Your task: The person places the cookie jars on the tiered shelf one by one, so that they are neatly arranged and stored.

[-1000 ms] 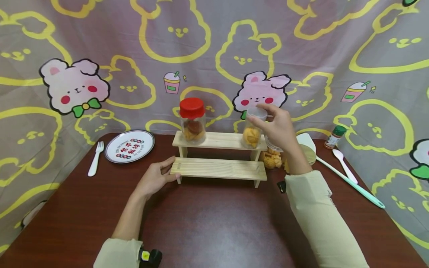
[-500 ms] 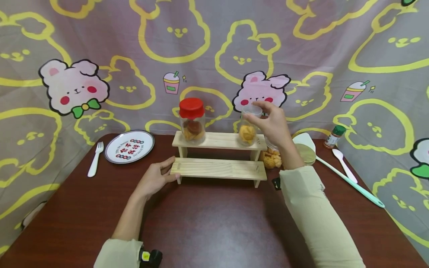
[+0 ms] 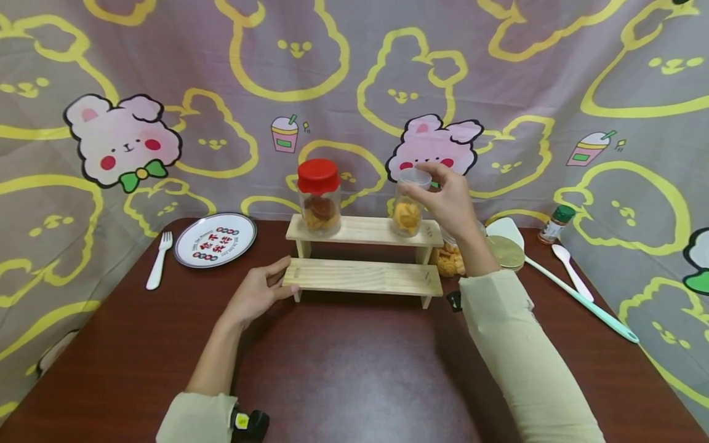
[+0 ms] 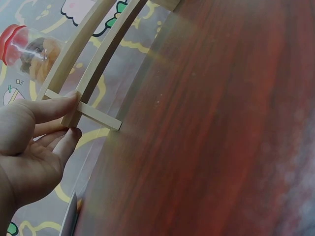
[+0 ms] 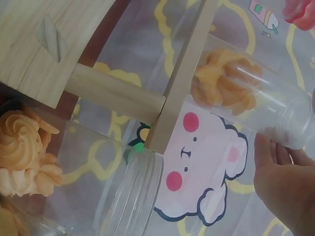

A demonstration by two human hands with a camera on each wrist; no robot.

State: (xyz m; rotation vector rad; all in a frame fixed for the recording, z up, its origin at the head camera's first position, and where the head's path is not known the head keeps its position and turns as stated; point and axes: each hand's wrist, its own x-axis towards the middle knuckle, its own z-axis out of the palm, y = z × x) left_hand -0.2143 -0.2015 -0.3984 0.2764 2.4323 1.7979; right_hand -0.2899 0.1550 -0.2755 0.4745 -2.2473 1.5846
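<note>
A two-tier wooden shelf [image 3: 354, 277] stands on the table. My left hand [image 3: 257, 296] pinches the left end of its lower board between thumb and fingers, as the left wrist view [image 4: 37, 140] shows. On the right part of the upper board stands a clear jar [image 3: 407, 216] with swirled orange cookies in its bottom. My right hand [image 3: 450, 198] grips this jar near its top, thumb in front and fingers behind. Whether a lid covers it, I cannot tell. Farther left on that board is a red-lidded jar [image 3: 320, 197] with brown and orange contents.
Behind my right forearm sits another clear jar of cookies [image 5: 27, 147], partly hidden. Gold discs [image 3: 506, 251], a mint-handled spatula [image 3: 581, 298], a white spoon [image 3: 573, 274] and a green-capped bottle [image 3: 556, 225] lie or stand rightward. A plate [image 3: 215, 240] and fork [image 3: 159, 261] are at left.
My right hand has shifted the clear jar a little leftward along the upper board, mostly in the first half second. My left hand keeps its hold on the shelf.
</note>
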